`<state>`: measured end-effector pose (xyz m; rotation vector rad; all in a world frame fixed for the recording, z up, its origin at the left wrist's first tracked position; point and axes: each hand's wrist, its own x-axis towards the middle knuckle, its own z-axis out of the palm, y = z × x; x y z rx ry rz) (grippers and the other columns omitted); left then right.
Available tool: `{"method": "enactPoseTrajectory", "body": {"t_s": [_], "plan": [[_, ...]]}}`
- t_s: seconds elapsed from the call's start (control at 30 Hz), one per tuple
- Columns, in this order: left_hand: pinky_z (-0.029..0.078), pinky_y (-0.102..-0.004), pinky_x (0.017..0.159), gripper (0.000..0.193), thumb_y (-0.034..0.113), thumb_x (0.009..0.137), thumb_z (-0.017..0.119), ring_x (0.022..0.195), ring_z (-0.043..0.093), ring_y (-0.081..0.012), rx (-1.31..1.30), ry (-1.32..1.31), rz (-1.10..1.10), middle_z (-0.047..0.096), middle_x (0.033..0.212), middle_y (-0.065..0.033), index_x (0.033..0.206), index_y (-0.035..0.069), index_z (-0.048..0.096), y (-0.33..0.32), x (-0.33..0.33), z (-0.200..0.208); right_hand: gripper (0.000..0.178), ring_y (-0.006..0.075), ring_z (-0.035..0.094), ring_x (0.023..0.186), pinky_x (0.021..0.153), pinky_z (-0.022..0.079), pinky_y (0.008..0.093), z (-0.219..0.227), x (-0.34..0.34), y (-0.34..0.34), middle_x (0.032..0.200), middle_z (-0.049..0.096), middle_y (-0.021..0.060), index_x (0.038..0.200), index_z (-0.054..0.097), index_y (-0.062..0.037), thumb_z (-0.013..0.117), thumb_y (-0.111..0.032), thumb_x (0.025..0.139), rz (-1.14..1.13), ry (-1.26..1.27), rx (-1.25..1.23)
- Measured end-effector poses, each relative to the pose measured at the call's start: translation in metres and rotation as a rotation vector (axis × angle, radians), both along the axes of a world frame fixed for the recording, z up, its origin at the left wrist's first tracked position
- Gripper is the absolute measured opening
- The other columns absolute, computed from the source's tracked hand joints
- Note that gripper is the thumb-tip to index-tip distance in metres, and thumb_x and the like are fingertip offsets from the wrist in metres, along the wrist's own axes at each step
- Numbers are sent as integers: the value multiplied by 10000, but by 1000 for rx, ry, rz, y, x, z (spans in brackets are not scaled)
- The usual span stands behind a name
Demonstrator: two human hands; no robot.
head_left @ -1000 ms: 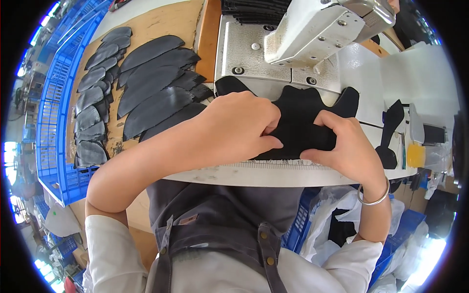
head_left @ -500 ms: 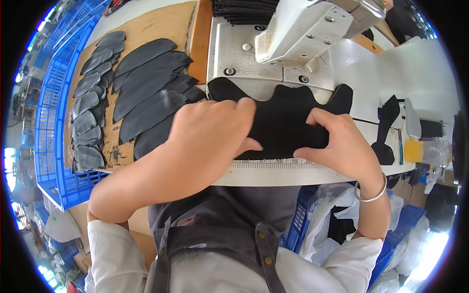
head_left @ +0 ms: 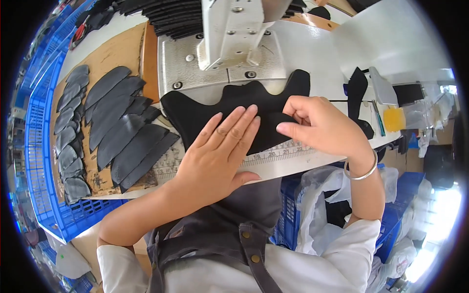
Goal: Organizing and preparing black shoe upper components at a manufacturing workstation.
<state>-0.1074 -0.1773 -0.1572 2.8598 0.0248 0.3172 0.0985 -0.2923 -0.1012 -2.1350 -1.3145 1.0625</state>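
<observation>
A black, soft-looking cut piece with a wavy far edge (head_left: pixel 205 100) lies flat on the white work table in front of the machine. My left hand (head_left: pixel 217 151) rests on it, palm down, with fingers stretched out and the thumb apart over the table's front edge. On its right part, a curved black flap (head_left: pixel 273 132) shows; I cannot tell whether it is a separate piece or a fold. My right hand (head_left: pixel 320 122) pinches this flap's right end between thumb and curled fingers. A measuring scale (head_left: pixel 278 152) runs along the near edge.
The white machine arm (head_left: pixel 232 34) stands behind the black piece. At left, a brown board (head_left: pixel 105 183) bears overlapping dark leather-like pieces (head_left: pixel 115 132), beside a blue crate (head_left: pixel 41 161). Another black cutout (head_left: pixel 357 90) and tweezers-like tools (head_left: pixel 378 117) lie at right.
My view has shifted, so the table things appear further left. My left hand has gone from curled to flat on the black piece. My right fingers have closed from a wide grip to a pinch.
</observation>
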Motion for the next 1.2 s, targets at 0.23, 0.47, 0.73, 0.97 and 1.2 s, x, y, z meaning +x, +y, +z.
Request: {"method": "enactPoseTrajectory", "body": {"t_s": [0.23, 0.47, 0.73, 0.97, 1.2], "plan": [[246, -445, 1124, 784, 472, 787, 628, 1384, 323, -295, 22, 39, -24, 322, 1512, -125, 1434, 99, 388, -1, 2, 7, 240, 72, 527, 491, 450, 417, 227, -1, 10, -10, 580, 578, 34, 758, 547, -11, 677, -179, 870, -68, 59, 12], [286, -493, 1090, 580, 507, 854, 528, 1338, 382, -356, 60, 28, -63, 394, 1468, -145, 1347, 201, 542, 1, 4, 7, 250, 76, 504, 460, 442, 377, 243, -9, 20, -10, 550, 575, 32, 725, 552, -12, 725, -165, 821, 31, -22, 77], [285, -502, 1088, 582, 507, 864, 516, 1337, 380, -364, 66, 43, -70, 385, 1473, -149, 1361, 203, 527, 1, 4, 8, 282, 106, 526, 476, 460, 390, 262, -8, 20, -10, 552, 585, 48, 707, 564, -18, 764, -200, 784, 25, -29, 46], [268, -506, 1099, 641, 424, 785, 647, 1365, 336, -351, 9, 42, -70, 361, 1483, -133, 1369, 200, 506, 0, 3, 9, 473, 307, 607, 587, 557, 471, 381, -3, -7, -26, 623, 609, 130, 769, 592, -9, 791, -433, 701, -96, -779, -15], [221, -478, 1130, 865, 473, 785, 651, 1399, 289, -296, 21, -21, -96, 298, 1516, -142, 1446, 23, 320, 2, 23, 1, 472, 317, 613, 832, 689, 502, 363, -36, -45, -42, 980, 586, 179, 1074, 517, 13, 787, -184, 740, -239, -907, 447]]}}
